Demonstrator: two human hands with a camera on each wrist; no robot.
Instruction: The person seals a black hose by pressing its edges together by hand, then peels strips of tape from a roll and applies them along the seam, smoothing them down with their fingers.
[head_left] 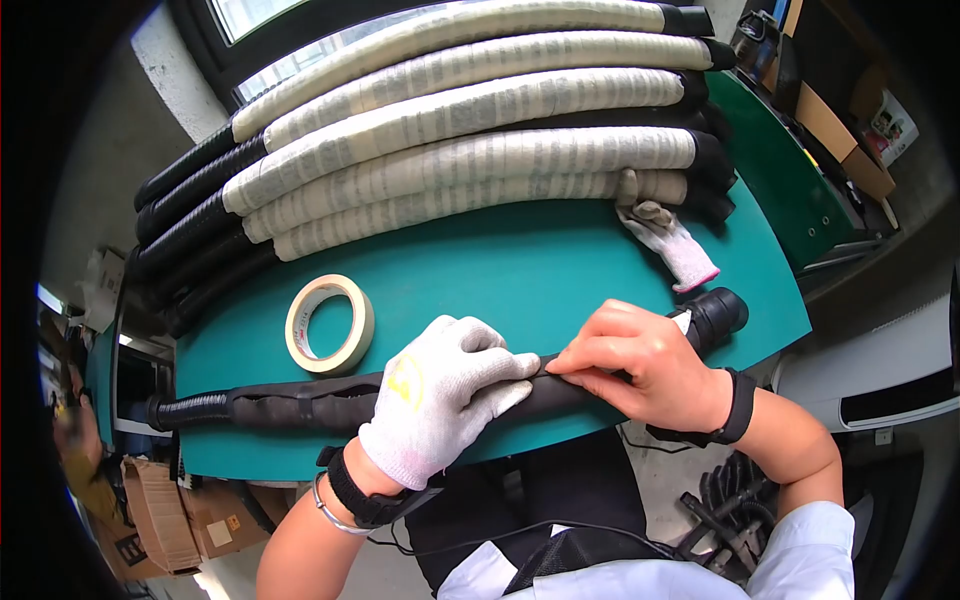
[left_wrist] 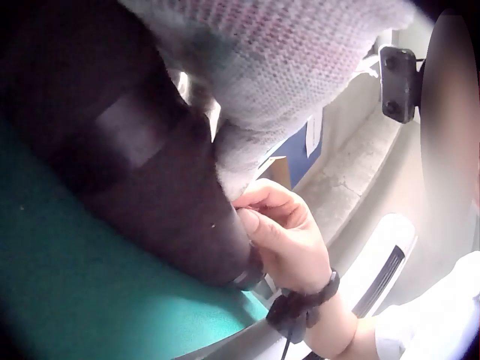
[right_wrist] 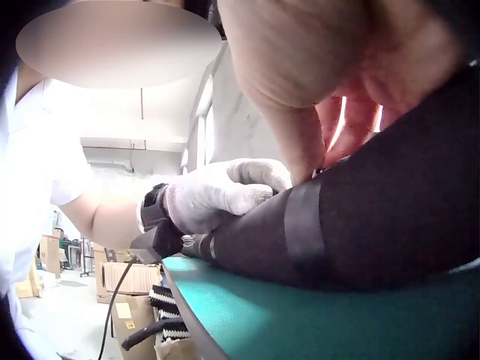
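Note:
A hose in a dark fabric sleeve (head_left: 340, 405) lies along the near side of the green table, a band of shiny black tape (right_wrist: 304, 225) round it. The gloved left hand (head_left: 435, 395) pinches the sleeve's upper edge near the middle, also visible in the left wrist view as a blurred white glove (left_wrist: 247, 67). Just to its right the bare right hand (head_left: 640, 365) pinches the same edge between thumb and fingers; the left wrist view shows this right hand (left_wrist: 289, 236) at the sleeve's far part. What lies between the fingertips is too small to tell.
A roll of cream tape (head_left: 330, 325) stands behind the hose at left. Several pale-wrapped hoses (head_left: 460, 100) lie across the back of the table. An empty glove (head_left: 670, 240) rests at the back right. Cardboard boxes (head_left: 165, 515) are on the floor at left.

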